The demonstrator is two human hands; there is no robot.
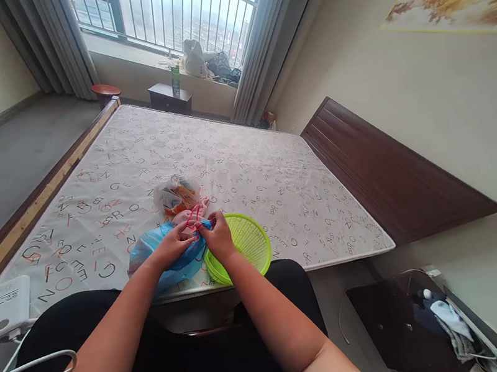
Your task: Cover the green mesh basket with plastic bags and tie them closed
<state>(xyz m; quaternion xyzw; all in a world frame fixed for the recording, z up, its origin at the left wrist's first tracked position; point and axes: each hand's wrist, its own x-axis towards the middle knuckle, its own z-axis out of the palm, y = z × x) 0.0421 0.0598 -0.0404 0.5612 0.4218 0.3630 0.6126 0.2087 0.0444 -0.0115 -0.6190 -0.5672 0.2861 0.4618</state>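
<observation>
Plastic bag (147, 247), blue and thin enough to let light through, lies crumpled on the mattress (245, 167) in the head view, just left of the lower centre of the frame. Its body is puffed and creased, and its upper edge gathers into a small twist at the fingers. A loop of red cord (193, 215) stands up beside that twist; I can't make out from here whether it belongs to the bag.

Both arms reach up from the bottom edge of the frame and close toward each other, so the hands almost meet near the centre. The left hand (177, 246) comes in on a slant, back upward, its fingers narrowed on the gathered edge; whether they pinch the cord as well, I can't tell. The right hand (219, 236) is bent inward over the near side of a lime-green basket (252, 242), thumb and forefinger pressed tight on a tuft of the blue plastic.

Pink cloth (182, 216) sits just beyond the hands, and past it, touching or nearly so, a clear bag (177, 194) shows something orange inside. A white device (7, 306) rests at the lower left.
</observation>
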